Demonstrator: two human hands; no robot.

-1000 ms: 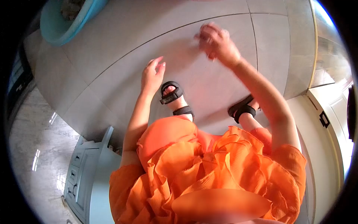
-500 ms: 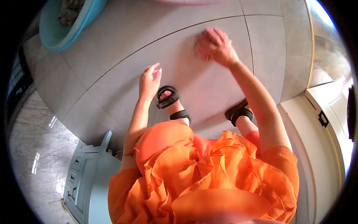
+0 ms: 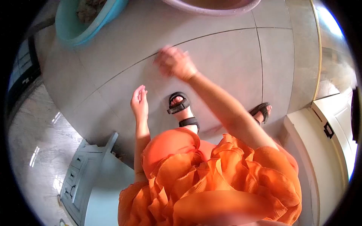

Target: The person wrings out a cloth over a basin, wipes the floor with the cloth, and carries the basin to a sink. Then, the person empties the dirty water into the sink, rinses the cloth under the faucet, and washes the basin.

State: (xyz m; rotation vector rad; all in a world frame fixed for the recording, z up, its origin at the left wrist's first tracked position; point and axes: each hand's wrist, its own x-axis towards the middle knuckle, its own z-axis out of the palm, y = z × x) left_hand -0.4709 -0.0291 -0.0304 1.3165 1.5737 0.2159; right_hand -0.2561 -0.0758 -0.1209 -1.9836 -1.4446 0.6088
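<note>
My right hand (image 3: 175,63) is stretched out over the grey tiled floor (image 3: 222,64), ahead of my left foot; its fingers are smeared by motion, and whatever may be under the palm cannot be made out. My left hand (image 3: 140,103) hovers left of the black sandal (image 3: 178,105), palm turned inward, with its fingers loosely extended and nothing in them. A second black sandal (image 3: 261,111) is on my other foot, further right.
A light blue basin (image 3: 83,33) holding a greyish cloth-like bundle stands at the upper left. A pink basin (image 3: 215,12) is at the top. Pale blue drawers (image 3: 81,177) stand lower left, a white cabinet (image 3: 320,150) at the right.
My right hand has swept left across the floor and sits closer to my left hand. My left hand is slightly lower and further left. More of the pink basin shows as the view shifted.
</note>
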